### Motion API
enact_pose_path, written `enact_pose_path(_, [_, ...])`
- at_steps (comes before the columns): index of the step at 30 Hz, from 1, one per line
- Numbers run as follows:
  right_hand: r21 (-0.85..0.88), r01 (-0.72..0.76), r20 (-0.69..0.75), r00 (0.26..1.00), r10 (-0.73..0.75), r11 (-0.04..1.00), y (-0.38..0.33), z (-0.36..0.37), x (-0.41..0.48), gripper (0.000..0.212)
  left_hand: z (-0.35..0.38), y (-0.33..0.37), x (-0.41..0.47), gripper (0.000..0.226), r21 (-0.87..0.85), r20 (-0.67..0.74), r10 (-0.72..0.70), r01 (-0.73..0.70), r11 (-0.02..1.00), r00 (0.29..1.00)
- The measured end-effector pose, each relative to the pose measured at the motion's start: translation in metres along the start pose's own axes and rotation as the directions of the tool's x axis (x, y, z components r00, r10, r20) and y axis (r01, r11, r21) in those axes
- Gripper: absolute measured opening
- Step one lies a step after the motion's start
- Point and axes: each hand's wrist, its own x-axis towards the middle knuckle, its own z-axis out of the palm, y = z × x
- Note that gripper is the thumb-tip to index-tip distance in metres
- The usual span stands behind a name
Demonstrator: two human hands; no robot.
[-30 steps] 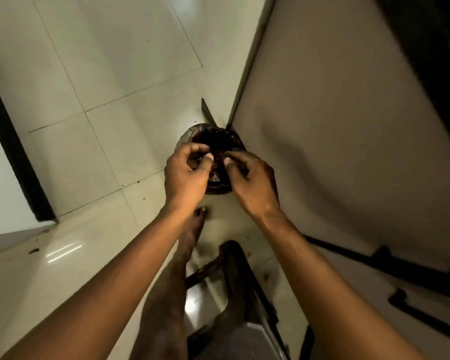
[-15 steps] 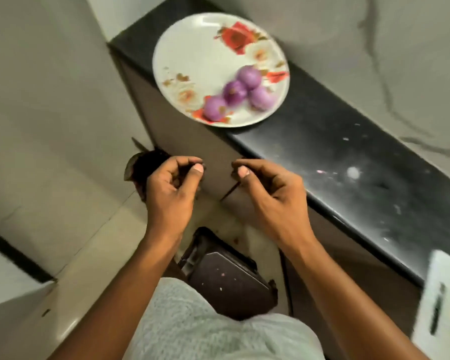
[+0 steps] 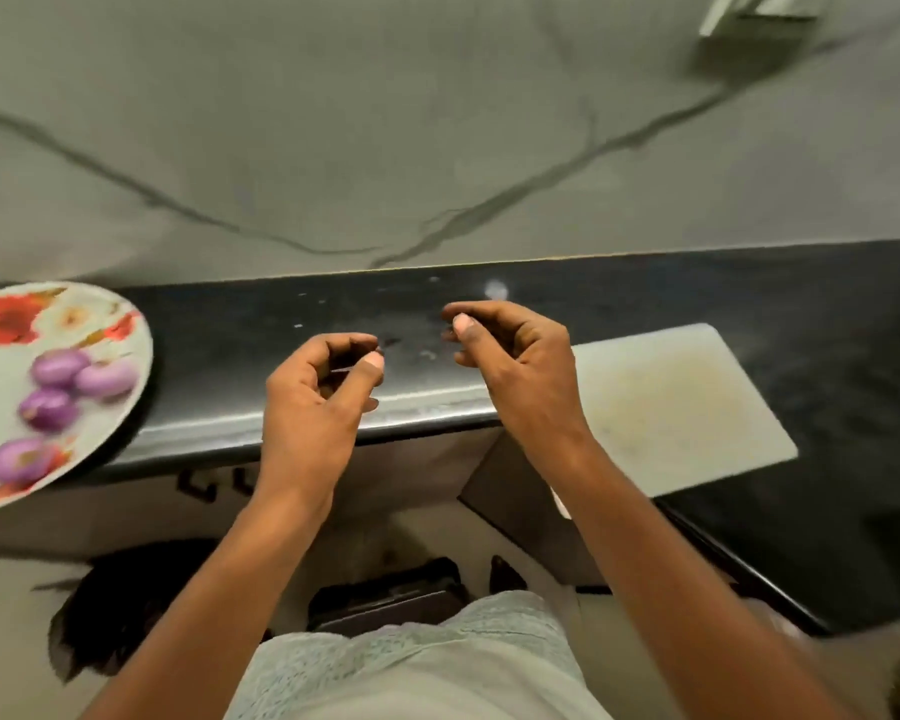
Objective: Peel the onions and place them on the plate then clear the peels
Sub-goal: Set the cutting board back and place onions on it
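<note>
While both arms are raised over the front edge of the counter (image 3: 219, 350), nothing is seen to be held in either hand. The left hand (image 3: 313, 402) is curled, with its thumb brought close to the bent fingertips and a small gap left between them; nothing is seen in that gap. The right hand (image 3: 510, 366) is curled likewise, with the thumb raised clear of the fingers, and nothing is gripped. The hands are set apart from each other, and it cannot be told whether the counter is touched by either.

Four peeled purple onions (image 3: 59, 367) are laid on the flowered plate (image 3: 131, 330) at the left end of the counter, three close together and one nearer the front rim. A white board (image 3: 671, 407) is laid on the counter just right of the right hand. A few small specks are scattered on the counter between the hands. A dark bin (image 3: 110, 615), blurred, is seen on the floor below the plate.
</note>
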Motion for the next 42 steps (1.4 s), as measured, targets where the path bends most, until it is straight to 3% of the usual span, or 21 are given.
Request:
enact_pose_path(8, [-0.146,-0.178,-0.227,0.963,0.142,0.973,0.063,-0.098,0.002,0.020,0.097,-0.022,0.007,0.023,0.088,0.243,-0.107,0.088,0.992,0.964])
enact_pose_path(13, [-0.293,-0.306,-0.302,0.928,0.216,0.906,0.118,-0.148,0.009,0.029,0.137,-0.060,0.006,0.044,0.226,0.355,-0.237,0.163,0.960,0.904])
enact_pose_path(16, [-0.410,-0.400,-0.371,0.894,0.251,0.819,0.153,-0.180,0.015,0.038,0.158,-0.078,0.003,0.059,0.320,0.379,-0.306,0.187,0.929,0.873])
enact_pose_path(19, [-0.560,-0.499,-0.430,0.857,0.282,0.662,0.189,-0.215,0.019,0.054,0.172,-0.093,-0.001,0.065,0.399,0.372,-0.390,0.235,0.887,0.842])
enact_pose_path(22, [-0.623,-0.587,-0.480,0.808,0.341,0.517,0.210,-0.245,0.025,0.073,0.183,-0.105,-0.006,0.058,0.365,0.376,-0.503,0.375,0.852,0.778])
enact_pose_path(27, [-0.605,-0.629,-0.528,0.776,0.346,0.488,0.218,-0.273,0.042,0.078,0.198,-0.110,-0.009,0.047,0.195,0.409,-0.603,0.581,0.790,0.684])
enact_pose_path(35, [-0.537,-0.706,-0.569,0.707,0.420,0.461,0.206,-0.286,0.058,0.089,0.198,-0.110,0.000,0.040,0.089,0.323,-0.550,0.553,0.828,0.770])
enact_pose_path(39, [-0.435,-0.744,-0.563,0.664,0.492,0.507,0.196,-0.279,0.063,0.086,0.172,-0.105,0.022,0.046,0.072,0.254,-0.532,0.532,0.843,0.808])
enact_pose_path(42, [-0.387,-0.728,-0.508,0.680,0.529,0.565,0.188,-0.258,0.068,0.079,0.135,-0.098,0.043,0.045,0.088,0.202,-0.525,0.519,0.850,0.827])
